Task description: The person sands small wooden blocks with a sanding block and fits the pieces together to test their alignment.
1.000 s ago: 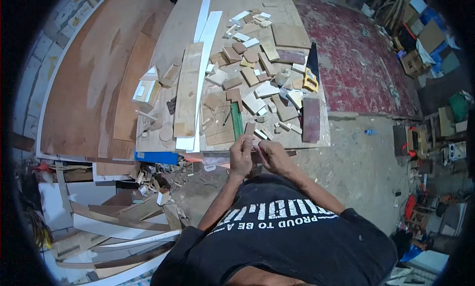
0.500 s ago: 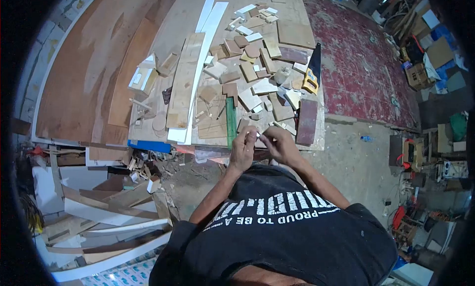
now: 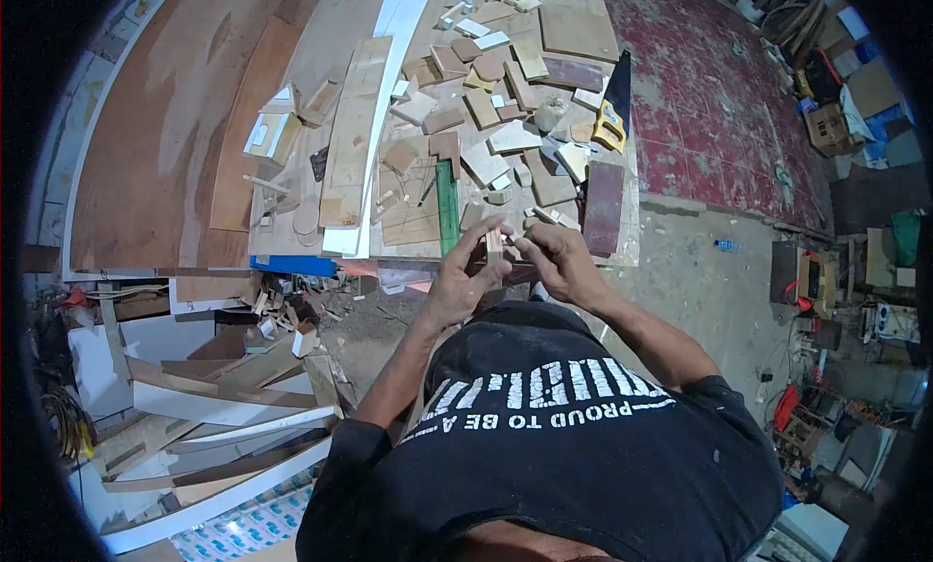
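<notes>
My left hand (image 3: 465, 282) is closed around a small wooden block (image 3: 494, 244), held upright between thumb and fingers at the table's near edge. Close beside it, my right hand (image 3: 566, 268) has thumb and fingers pinched near the block; what they hold, if anything, is too small to make out. Just beyond the hands, a green ruler (image 3: 447, 207) lies on the plywood tabletop (image 3: 403, 256). A pencil (image 3: 428, 191) lies left of the ruler. Many wood offcuts (image 3: 483, 161) are scattered past it.
A handsaw (image 3: 612, 115) with a yellow handle lies at the table's right side, above a reddish board (image 3: 604, 207). Long white strips (image 3: 389, 105) and a plank (image 3: 355, 134) run along the left. Curved wooden pieces (image 3: 224, 411) are piled on the floor at lower left.
My left hand has opened its grip wider, so the wooden block now shows between thumb and fingers. My right hand has moved slightly right, and the view has tilted down a little.
</notes>
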`<state>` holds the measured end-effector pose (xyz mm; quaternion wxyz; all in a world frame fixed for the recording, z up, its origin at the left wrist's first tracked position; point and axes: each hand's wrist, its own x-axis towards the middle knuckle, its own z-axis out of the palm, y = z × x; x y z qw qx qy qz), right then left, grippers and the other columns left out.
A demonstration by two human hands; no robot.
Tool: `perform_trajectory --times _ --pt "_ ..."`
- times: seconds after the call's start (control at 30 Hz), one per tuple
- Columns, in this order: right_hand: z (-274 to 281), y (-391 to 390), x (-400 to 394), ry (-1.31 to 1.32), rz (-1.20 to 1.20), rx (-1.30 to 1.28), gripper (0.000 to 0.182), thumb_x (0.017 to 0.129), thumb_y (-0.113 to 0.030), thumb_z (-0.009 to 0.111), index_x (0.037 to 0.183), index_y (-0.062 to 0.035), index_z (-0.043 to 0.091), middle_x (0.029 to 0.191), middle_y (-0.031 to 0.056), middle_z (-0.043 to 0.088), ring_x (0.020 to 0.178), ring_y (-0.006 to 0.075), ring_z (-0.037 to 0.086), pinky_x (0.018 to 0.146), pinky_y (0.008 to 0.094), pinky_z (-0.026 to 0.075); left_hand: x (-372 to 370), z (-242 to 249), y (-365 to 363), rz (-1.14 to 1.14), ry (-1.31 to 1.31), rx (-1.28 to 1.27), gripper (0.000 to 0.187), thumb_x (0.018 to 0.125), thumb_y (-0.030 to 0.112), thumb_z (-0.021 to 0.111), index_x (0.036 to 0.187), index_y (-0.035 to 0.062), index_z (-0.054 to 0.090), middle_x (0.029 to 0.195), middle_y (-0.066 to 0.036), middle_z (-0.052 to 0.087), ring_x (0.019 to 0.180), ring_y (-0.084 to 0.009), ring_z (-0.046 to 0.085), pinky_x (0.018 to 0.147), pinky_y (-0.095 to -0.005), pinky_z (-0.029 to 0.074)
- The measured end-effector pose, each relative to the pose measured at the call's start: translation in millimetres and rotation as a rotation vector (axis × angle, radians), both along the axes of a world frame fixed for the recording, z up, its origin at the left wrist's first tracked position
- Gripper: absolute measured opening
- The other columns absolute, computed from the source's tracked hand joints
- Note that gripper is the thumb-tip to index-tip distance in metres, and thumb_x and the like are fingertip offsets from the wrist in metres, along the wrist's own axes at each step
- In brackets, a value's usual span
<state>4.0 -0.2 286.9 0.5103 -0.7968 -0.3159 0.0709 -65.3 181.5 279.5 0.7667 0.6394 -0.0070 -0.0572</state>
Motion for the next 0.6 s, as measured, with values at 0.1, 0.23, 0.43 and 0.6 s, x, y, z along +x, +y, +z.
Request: perform_trajectory --times 0.1,0.23,0.43,0.6 --pt "4.0 -4.6 -9.9 0.844 0.045 0.032 0.03 0.096 -0.025 0.059 0.077 -0.0019 0.061 0.061 -0.001 0.05 0.056 0.0103 0.045 0.052 0.0292 0.036 -4.7 3.2 10.9 -0.005 -0.1 0.189 0.073 0.074 0.005 0.078 0.139 0.0077 0.043 0.121 -0.01 0.059 0.121 -0.0185 0.05 0.101 -0.0344 0.044" --pt "1.9 -11.7 -17.4 0.866 0.106 0.085 0.031 0.097 -0.026 0.057 0.08 -0.001 0.063 0.061 -0.0002 0.052 0.057 0.0097 0.048 0.053 0.0282 0.038 -7.8 -1.5 19.8 -0.044 -0.701 0.833 0.07 0.074 0.004 0.078 0.137 0.0082 0.047 0.121 -0.011 0.06 0.116 -0.02 0.055 0.098 -0.0325 0.045" --pt "15.0 -16.2 -7.7 -0.162 0.243 -0.088 0.006 0.086 -0.003 0.06 0.085 0.001 0.057 0.076 0.0136 0.055 0.066 0.0282 0.056 0.06 0.0364 0.044 -11.4 -1.5 10.0 0.006 -0.019 -0.008 0.042 0.094 0.025 0.061 0.127 -0.0001 0.052 0.109 -0.015 0.064 0.09 -0.0215 0.067 0.075 -0.0299 0.056" --pt "-1.4 -21.4 -2.0 -0.483 0.374 -0.22 0.011 0.082 -0.003 0.062 0.087 0.0005 0.052 0.079 0.0144 0.052 0.074 0.0312 0.057 0.063 0.0384 0.044 -17.0 -3.5 16.4 -0.13 0.423 -0.399 0.054 0.097 0.047 0.049 0.126 0.0016 0.053 0.098 -0.012 0.064 0.076 -0.0189 0.068 0.061 -0.0276 0.056"
